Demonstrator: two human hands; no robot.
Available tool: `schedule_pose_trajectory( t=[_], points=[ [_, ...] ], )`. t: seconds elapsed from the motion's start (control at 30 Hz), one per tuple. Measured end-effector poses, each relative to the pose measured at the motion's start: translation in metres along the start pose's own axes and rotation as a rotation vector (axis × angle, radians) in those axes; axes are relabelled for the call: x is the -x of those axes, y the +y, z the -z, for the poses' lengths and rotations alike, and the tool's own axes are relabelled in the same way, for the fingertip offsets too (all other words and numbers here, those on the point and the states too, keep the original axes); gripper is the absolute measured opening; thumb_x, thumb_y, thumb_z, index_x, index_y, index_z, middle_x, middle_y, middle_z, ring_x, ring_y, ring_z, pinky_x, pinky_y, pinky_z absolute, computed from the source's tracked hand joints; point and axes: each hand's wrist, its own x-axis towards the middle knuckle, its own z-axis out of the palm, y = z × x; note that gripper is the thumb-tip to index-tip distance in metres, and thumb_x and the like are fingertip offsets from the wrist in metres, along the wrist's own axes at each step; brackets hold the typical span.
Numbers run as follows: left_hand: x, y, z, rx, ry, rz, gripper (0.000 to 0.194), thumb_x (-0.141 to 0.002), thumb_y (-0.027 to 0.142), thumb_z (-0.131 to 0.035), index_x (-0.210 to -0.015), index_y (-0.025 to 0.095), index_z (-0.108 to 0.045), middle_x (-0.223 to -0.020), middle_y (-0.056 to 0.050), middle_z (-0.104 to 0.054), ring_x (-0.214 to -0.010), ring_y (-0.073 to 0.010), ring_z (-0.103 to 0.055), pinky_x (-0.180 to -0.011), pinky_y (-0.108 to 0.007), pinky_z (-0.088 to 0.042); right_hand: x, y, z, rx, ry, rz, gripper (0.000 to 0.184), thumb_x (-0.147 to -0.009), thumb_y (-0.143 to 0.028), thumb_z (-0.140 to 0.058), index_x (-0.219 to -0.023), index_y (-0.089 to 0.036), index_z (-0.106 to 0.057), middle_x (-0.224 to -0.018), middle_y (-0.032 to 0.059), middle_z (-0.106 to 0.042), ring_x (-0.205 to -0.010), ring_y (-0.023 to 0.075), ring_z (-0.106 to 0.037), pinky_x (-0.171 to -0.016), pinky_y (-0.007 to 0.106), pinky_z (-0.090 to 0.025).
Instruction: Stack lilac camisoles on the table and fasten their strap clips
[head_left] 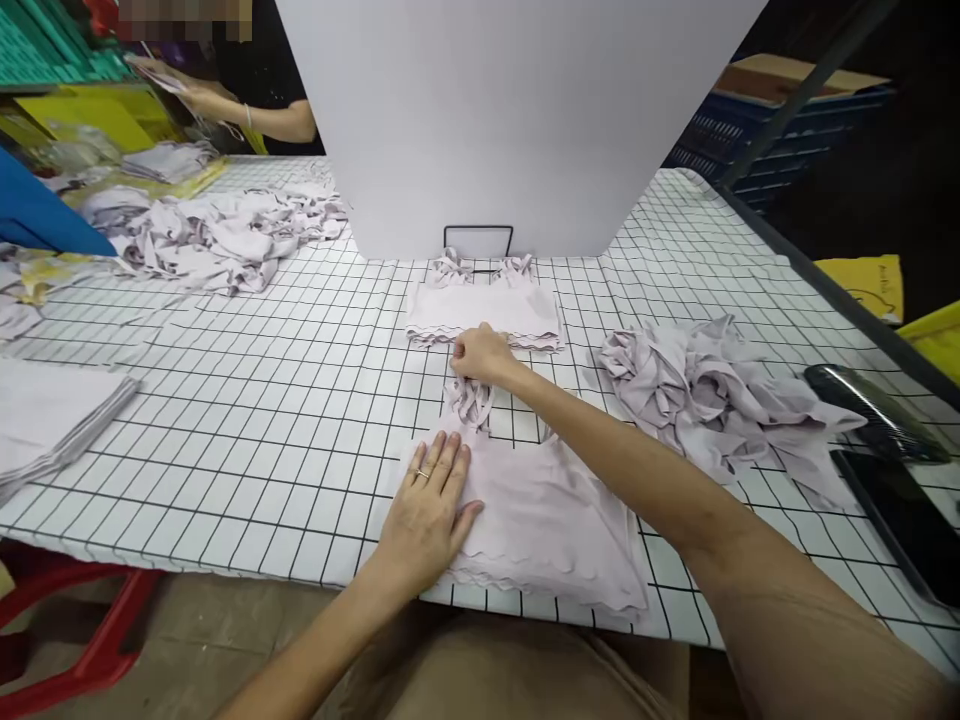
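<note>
A pale pink camisole top [540, 510] with a scalloped hem lies spread at the table's front edge, its hem toward me. My left hand [427, 510] rests flat on its left side, fingers stretched out, a ring on one finger. My right hand [481, 354] is closed at the upper end of the top's gathered left strap, pinching it. Just beyond, a stack of similar folded tops [484, 305] lies with scalloped hems toward me and bunched straps at the far side. My right forearm covers part of the top's right strap.
A crumpled heap of pale garments [697, 390] lies on the right, beside a phone [900, 520] and a dark glossy case [874, 410]. Folded fabric [52, 415] sits at left; another heap [217, 230] is farther back. A white board [487, 120] stands ahead. A co-worker [262, 90] handles fabric.
</note>
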Motion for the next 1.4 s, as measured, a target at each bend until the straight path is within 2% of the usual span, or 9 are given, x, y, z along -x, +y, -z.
schedule_pose_trajectory(
  t=[0.17,0.27,0.33,0.4,0.53,0.6,0.73,0.93,1.4],
  points=[
    [0.0,0.001,-0.002,0.004,-0.013,0.008,0.063,-0.103,0.039,-0.042,-0.157,0.008,-0.03,-0.16,-0.02,-0.038,-0.152,-0.0325,-0.031,-0.122,-0.054,-0.033,0.024,0.001,0.018,-0.507,0.034,0.075,0.009,-0.085,-0.026,-0.056,-0.08,-0.019,-0.057,-0.092,0.0062,-0.073,-0.096,0.0189,-0.066,-0.087,0.032,-0.05],
    [0.0,0.001,-0.002,0.017,-0.018,0.021,0.061,-0.103,0.039,-0.041,-0.154,0.007,-0.035,-0.159,-0.021,-0.039,-0.152,-0.0324,-0.029,-0.123,-0.054,-0.032,0.051,-0.001,0.031,-1.056,-0.026,0.113,0.022,-0.076,-0.033,-0.071,-0.081,-0.022,-0.053,-0.077,0.0005,-0.066,-0.086,0.0176,-0.067,-0.084,0.033,-0.052],
    [-0.001,0.001,-0.001,0.031,-0.028,0.029,0.06,-0.103,0.04,-0.041,-0.154,0.007,-0.036,-0.159,-0.021,-0.039,-0.153,-0.0315,-0.028,-0.123,-0.054,-0.032,0.077,-0.006,0.041,-1.184,-0.045,0.169,0.026,-0.078,-0.04,-0.073,-0.089,-0.024,-0.055,-0.065,-0.0058,-0.057,-0.073,0.0146,-0.063,-0.086,0.036,-0.054],
    [-0.001,0.0,0.0,0.043,-0.046,0.036,0.059,-0.103,0.04,-0.041,-0.153,0.008,-0.037,-0.16,-0.02,-0.038,-0.154,-0.031,-0.027,-0.124,-0.053,-0.03,0.11,-0.013,0.051,-1.14,-0.122,0.303,0.025,-0.086,-0.048,-0.067,-0.095,-0.027,-0.059,-0.06,-0.0084,-0.052,-0.062,0.0124,-0.059,-0.085,0.037,-0.055],
    [-0.001,0.0,0.001,0.061,-0.086,0.037,0.057,-0.102,0.039,-0.042,-0.149,0.006,-0.044,-0.158,-0.021,-0.041,-0.152,-0.032,-0.031,-0.125,-0.052,-0.027,0.174,-0.024,0.065,-0.818,-0.558,0.686,0.028,-0.091,-0.048,-0.066,-0.109,-0.027,-0.069,-0.077,-0.0014,-0.071,-0.067,0.0139,-0.067,-0.073,0.031,-0.057],
    [-0.002,0.0,0.002,0.066,-0.103,0.041,0.056,-0.101,0.037,-0.042,-0.147,0.004,-0.046,-0.157,-0.022,-0.043,-0.152,-0.0327,-0.031,-0.126,-0.052,-0.025,0.191,-0.023,0.06,-0.665,-0.536,0.741,0.026,-0.09,-0.037,-0.07,-0.113,-0.025,-0.071,-0.089,0.0025,-0.076,-0.079,0.0162,-0.071,-0.076,0.031,-0.057],
    [-0.002,0.0,0.006,0.099,-0.102,0.062,0.059,-0.103,0.039,-0.04,-0.15,0.004,-0.041,-0.158,-0.022,-0.041,-0.153,-0.0327,-0.029,-0.126,-0.053,-0.025,0.191,-0.006,0.03,-0.486,-0.124,0.346,0.012,-0.092,-0.027,-0.065,-0.097,-0.02,-0.073,-0.081,0.0038,-0.074,-0.069,0.0159,-0.069,-0.065,0.03,-0.055],
    [-0.002,-0.005,0.004,0.122,-0.094,0.041,0.053,-0.105,0.029,-0.032,-0.152,0.004,-0.039,-0.16,-0.019,-0.038,-0.153,-0.0311,-0.028,-0.125,-0.053,-0.026,0.152,0.003,-0.005,-0.774,-0.423,-0.241,0.017,-0.093,-0.03,-0.066,-0.102,-0.017,-0.059,-0.05,-0.005,-0.06,-0.034,0.0117,-0.054,-0.035,0.022,-0.045],
    [-0.002,-0.004,-0.001,0.044,-0.073,0.034,0.052,-0.102,0.018,-0.033,-0.149,0.0,-0.042,-0.16,-0.02,-0.038,-0.153,-0.0309,-0.029,-0.126,-0.051,-0.026,0.12,-0.001,-0.014,-0.643,-0.384,-0.337,0.031,-0.082,-0.021,-0.082,-0.089,-0.018,-0.052,-0.042,-0.0076,-0.057,-0.028,0.0102,-0.05,-0.029,0.02,-0.046]
  ],
)
